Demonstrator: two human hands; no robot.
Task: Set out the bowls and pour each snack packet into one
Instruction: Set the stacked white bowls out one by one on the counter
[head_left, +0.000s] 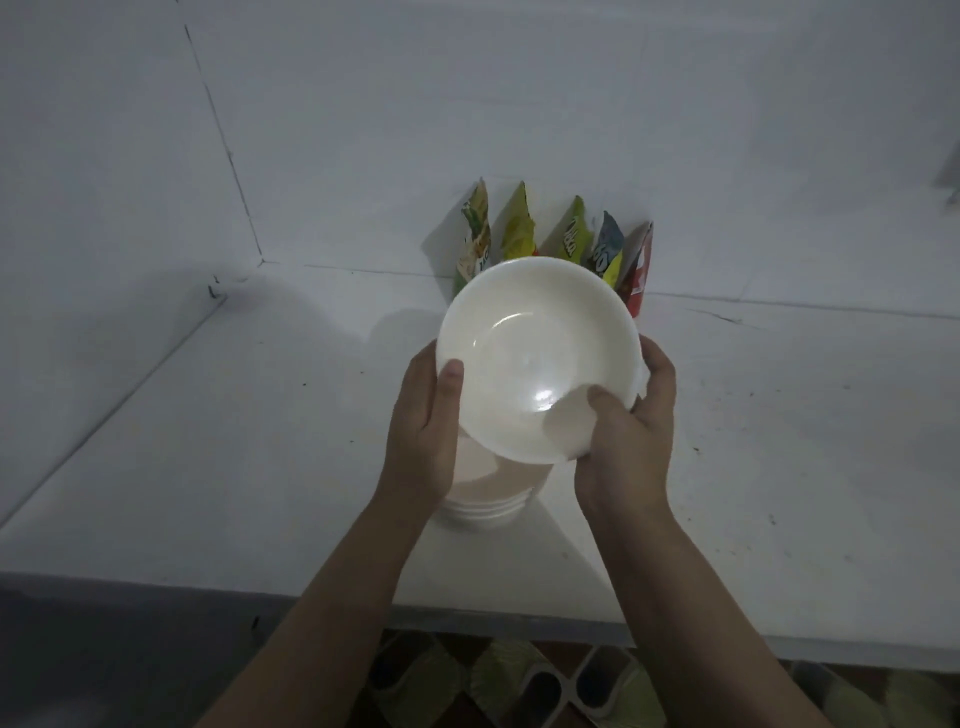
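Our left hand held the white bowl at its left rim, thumb inside; our right hand gripped the right rim. Glossy and empty, it hung above the stack of bowls on the worktop, before five snack packets by the wall.

Glossy smooth bowl, matt counter

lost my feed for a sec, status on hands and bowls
Left hand and right hand both grip top bowl, lifted over stack of bowls. Five snack packets upright against wall, unopened. Nothing in the way.
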